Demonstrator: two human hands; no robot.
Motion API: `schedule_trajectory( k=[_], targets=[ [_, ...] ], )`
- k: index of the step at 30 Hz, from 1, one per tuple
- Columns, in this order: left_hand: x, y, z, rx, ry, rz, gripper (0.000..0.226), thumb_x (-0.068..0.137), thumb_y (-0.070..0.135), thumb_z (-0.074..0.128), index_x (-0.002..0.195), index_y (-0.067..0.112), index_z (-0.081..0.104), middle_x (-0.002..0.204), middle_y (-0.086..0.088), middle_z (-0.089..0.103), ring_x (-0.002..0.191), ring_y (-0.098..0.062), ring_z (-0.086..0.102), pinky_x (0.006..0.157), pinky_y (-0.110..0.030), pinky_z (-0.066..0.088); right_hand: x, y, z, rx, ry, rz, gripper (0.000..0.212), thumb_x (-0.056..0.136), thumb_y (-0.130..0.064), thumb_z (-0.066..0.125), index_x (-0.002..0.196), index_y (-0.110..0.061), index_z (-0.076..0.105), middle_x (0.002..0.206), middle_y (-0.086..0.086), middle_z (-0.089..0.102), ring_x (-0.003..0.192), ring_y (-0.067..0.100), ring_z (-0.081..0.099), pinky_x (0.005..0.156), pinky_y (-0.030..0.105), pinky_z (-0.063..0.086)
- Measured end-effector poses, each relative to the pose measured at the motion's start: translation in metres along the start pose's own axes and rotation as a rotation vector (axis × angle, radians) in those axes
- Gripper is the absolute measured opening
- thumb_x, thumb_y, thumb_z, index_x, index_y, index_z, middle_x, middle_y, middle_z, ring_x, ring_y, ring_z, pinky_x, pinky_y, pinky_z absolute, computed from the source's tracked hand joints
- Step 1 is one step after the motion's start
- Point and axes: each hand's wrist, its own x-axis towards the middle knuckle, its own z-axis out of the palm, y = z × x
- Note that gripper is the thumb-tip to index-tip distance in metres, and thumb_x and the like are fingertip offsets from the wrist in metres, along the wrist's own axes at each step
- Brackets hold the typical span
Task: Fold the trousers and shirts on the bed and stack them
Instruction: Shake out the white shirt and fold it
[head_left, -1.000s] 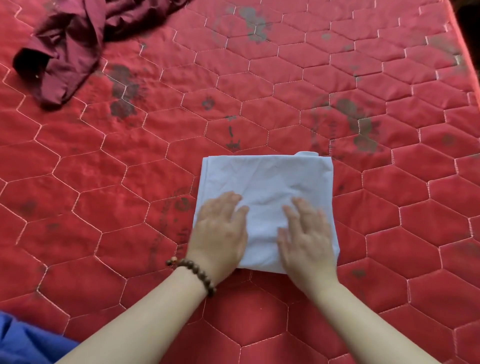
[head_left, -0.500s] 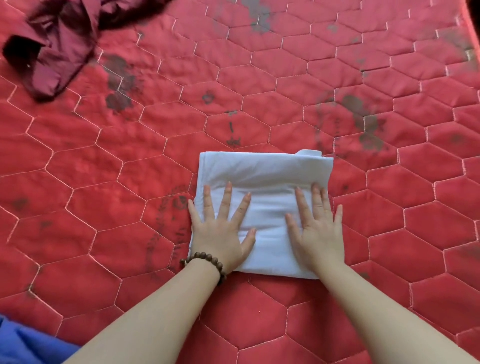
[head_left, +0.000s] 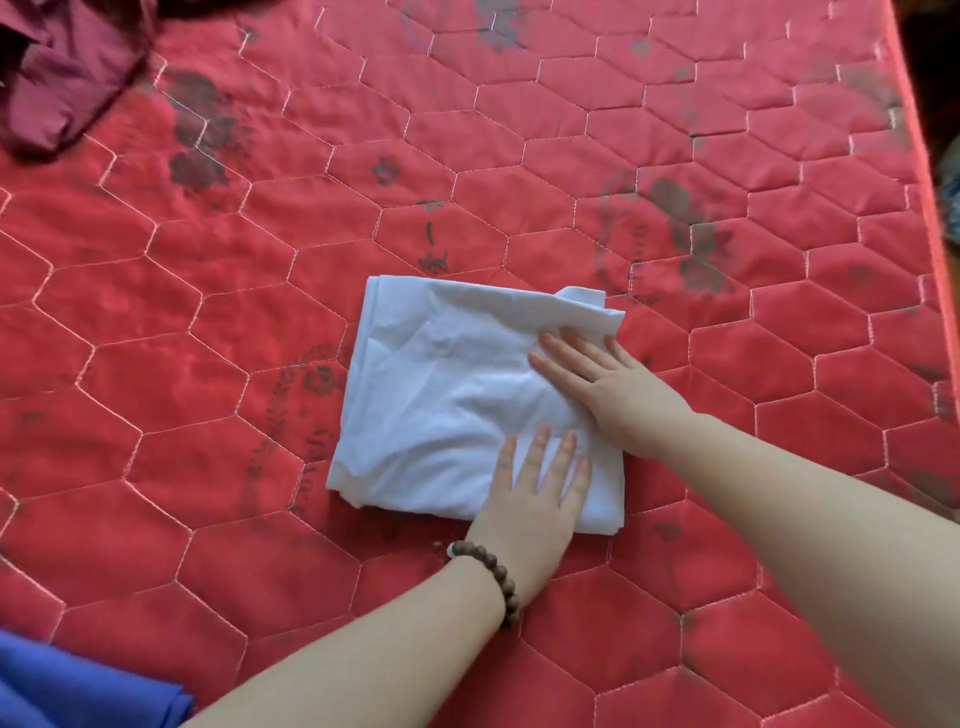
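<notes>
red quilted bed (head_left: 571, 130) fills the view, maroon garment (head_left: 57, 78) crumpled at its far left corner, blue cloth (head_left: 78, 691) near left. folded white garment (head_left: 441, 395) lies mid-bed. right hand (head_left: 608, 384) and left hand (head_left: 535, 493) press it flat, fingers straight and slightly spread. bead bracelet (head_left: 493, 571) on the left wrist.

We are seeing a white folded garment (head_left: 457, 395) lying on a red bed (head_left: 727, 156) quilted in hexagons with dark stains, maroon clothing (head_left: 62, 78) at its far-left corner, blue cloth (head_left: 62, 691) at its near-left corner.
</notes>
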Motion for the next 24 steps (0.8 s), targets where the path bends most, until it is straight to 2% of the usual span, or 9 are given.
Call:
schedule_trajectory(
  k=[2, 3, 5, 8, 11, 13, 17, 21, 24],
  targets=[
    [-0.001, -0.003, 0.0, 0.018, 0.042, 0.01, 0.059, 0.09, 0.013, 0.016, 0.144, 0.019, 0.039, 0.15, -0.01, 0.036, 0.139, -0.032, 0.033, 0.111, -0.052, 0.03, 0.0, -0.001, 0.0, 0.01, 0.006, 0.005, 0.079, 0.095, -0.017, 0.039, 0.147, -0.036, -0.017, 0.156, -0.009, -0.024, 0.146, 0.017, -0.016, 0.12, 0.046, 0.0],
    [-0.002, -0.006, -0.001, 0.015, 0.04, 0.009, 0.061, 0.089, 0.012, 0.016, 0.143, 0.019, 0.042, 0.148, -0.008, 0.041, 0.137, -0.028, 0.037, 0.109, -0.049, 0.034, 0.0, -0.002, -0.001, 0.01, 0.011, 0.009, 0.079, 0.094, -0.015, 0.04, 0.148, -0.035, -0.015, 0.157, -0.008, -0.022, 0.147, 0.017, -0.015, 0.12, 0.046, 0.001],
    [-0.004, -0.017, -0.002, 0.033, 0.024, 0.039, 0.068, 0.085, 0.007, 0.007, 0.148, 0.014, 0.03, 0.153, -0.012, 0.032, 0.142, -0.028, 0.027, 0.115, -0.049, 0.023, -0.002, -0.005, -0.003, 0.017, 0.006, 0.033, 0.08, 0.094, -0.01, 0.039, 0.15, -0.033, -0.012, 0.158, -0.006, -0.019, 0.147, 0.017, -0.012, 0.119, 0.046, 0.002],
    [-0.014, -0.043, -0.002, 0.029, -0.059, 0.177, 0.061, 0.091, 0.0, 0.007, 0.151, 0.009, -0.005, 0.16, -0.012, -0.004, 0.147, -0.026, -0.005, 0.116, -0.044, -0.01, -0.014, -0.021, -0.002, 0.029, 0.014, 0.083, 0.075, 0.095, -0.009, 0.035, 0.151, -0.029, -0.012, 0.159, -0.001, -0.018, 0.148, 0.02, -0.008, 0.118, 0.046, 0.003],
    [-0.044, -0.078, 0.003, 0.004, -0.014, 0.288, 0.064, 0.096, -0.002, 0.019, 0.151, 0.016, -0.008, 0.16, -0.002, -0.009, 0.146, -0.017, -0.012, 0.114, -0.034, -0.018, -0.036, -0.055, 0.008, 0.019, 0.054, 0.119, 0.071, 0.093, -0.015, 0.028, 0.152, -0.025, -0.01, 0.16, 0.006, -0.012, 0.148, 0.025, -0.001, 0.119, 0.047, 0.001],
    [-0.067, -0.105, 0.009, 0.055, -0.062, 0.36, 0.072, 0.094, -0.005, 0.024, 0.15, 0.023, -0.012, 0.158, 0.007, -0.016, 0.141, -0.012, -0.021, 0.11, -0.031, -0.023, -0.052, -0.082, 0.016, 0.022, 0.095, 0.121, 0.075, 0.089, -0.016, 0.033, 0.152, -0.023, -0.006, 0.161, 0.01, -0.005, 0.146, 0.027, 0.007, 0.118, 0.044, -0.005],
    [-0.112, -0.157, 0.011, 0.247, -0.2, 0.421, 0.085, 0.088, -0.006, 0.031, 0.148, 0.031, -0.016, 0.152, 0.017, -0.025, 0.14, -0.016, -0.025, 0.113, -0.039, -0.018, -0.076, -0.144, 0.026, 0.033, 0.078, 0.046, 0.081, 0.082, -0.019, 0.046, 0.153, -0.019, 0.008, 0.158, 0.021, 0.01, 0.142, 0.032, 0.02, 0.115, 0.04, -0.015],
    [-0.135, -0.174, 0.0, 0.251, -0.29, 0.325, 0.082, 0.087, -0.001, 0.031, 0.15, 0.029, -0.012, 0.159, 0.008, -0.012, 0.146, -0.022, -0.015, 0.114, -0.042, -0.014, -0.081, -0.174, 0.026, 0.044, 0.072, 0.046, 0.084, 0.074, -0.018, 0.053, 0.152, -0.017, 0.02, 0.154, 0.025, 0.021, 0.141, 0.036, 0.024, 0.117, 0.045, -0.004],
    [-0.143, -0.136, -0.001, 0.162, -0.204, 0.194, 0.07, 0.091, 0.031, 0.036, 0.152, 0.013, 0.007, 0.16, -0.008, 0.006, 0.148, -0.027, -0.001, 0.117, -0.044, -0.007, -0.083, -0.163, 0.024, 0.031, 0.111, 0.019, 0.083, 0.075, -0.013, 0.05, 0.152, -0.014, 0.017, 0.157, 0.021, 0.014, 0.146, 0.034, 0.01, 0.117, 0.042, -0.008]
  ],
)
